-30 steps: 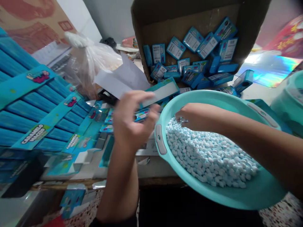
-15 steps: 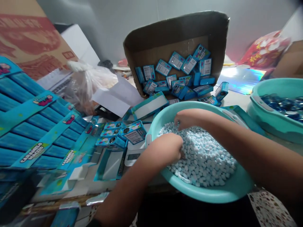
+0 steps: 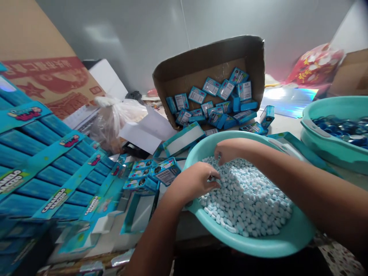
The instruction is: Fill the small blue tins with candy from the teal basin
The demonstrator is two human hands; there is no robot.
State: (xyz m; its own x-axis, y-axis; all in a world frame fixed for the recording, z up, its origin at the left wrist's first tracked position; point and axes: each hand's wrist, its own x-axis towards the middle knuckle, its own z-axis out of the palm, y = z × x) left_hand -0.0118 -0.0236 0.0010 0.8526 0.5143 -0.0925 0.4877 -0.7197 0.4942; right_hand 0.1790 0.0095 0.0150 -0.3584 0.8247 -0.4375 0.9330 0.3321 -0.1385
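A teal plastic basin (image 3: 253, 245) holds a heap of small pale blue and white candies (image 3: 250, 199). My left hand (image 3: 192, 182) rests over the basin's near left rim, its fingers curled in a pinch at the edge of the candies. At the far side of the heap my right hand (image 3: 230, 149) is also curled, fingertips among the candies. What either pinch holds is hidden. Small blue candy boxes (image 3: 156, 172) lie just left of the basin.
A tipped cardboard box (image 3: 212, 69) of several small blue boxes stands behind the basin. Stacked blue display cartons (image 3: 43, 165) fill the left. A second teal basin (image 3: 333, 149) with dark blue pieces sits at right. A plastic bag (image 3: 115, 119) and white paper (image 3: 149, 130) lie behind.
My left hand let go of a small blue box and came right into the basin. It now pinches at the candies. The view has tilted up; my right hand stayed in the candies.
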